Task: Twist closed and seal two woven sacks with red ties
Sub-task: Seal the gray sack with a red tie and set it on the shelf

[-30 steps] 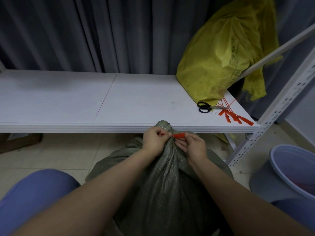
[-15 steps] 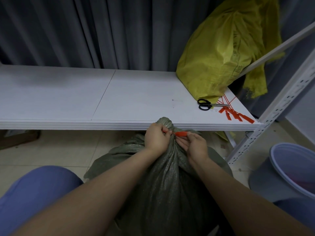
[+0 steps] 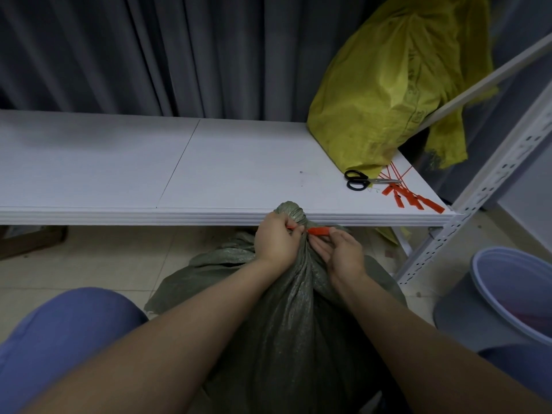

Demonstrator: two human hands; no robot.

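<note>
Green sack (image 3: 283,309): standing on the floor just in front of the shelf's front edge, its neck gathered and twisted into a knob (image 3: 291,210) that is poking up level with that edge. Twisting is looking done; sealing is under way, not finished.

Red tie (image 3: 318,230): lying across the twisted neck below the knob. Whether it is being locked or only threaded cannot be told.

Left hand (image 3: 276,239): grip closing around the neck, fingertips pinching a short red end of the tie.

Right hand (image 3: 343,253): grip closing on the tie's flat red tab, thumb and finger pinching it just beside the neck.

Yellow sack (image 3: 385,88): sitting at the shelf's (image 3: 119,165) far right corner, leaning on the rack's brace (image 3: 484,70). Its mouth is hanging loose, so by my judgement it is waiting for its twist and tie.

Spare red ties (image 3: 409,197): lying bunched at the shelf's front right corner, just beside the yellow sack.

Scissors (image 3: 360,180): lying touching the spare ties, toward the left of them.

Bucket (image 3: 507,297): standing on the floor, right of the rack's upright (image 3: 478,201).
</note>
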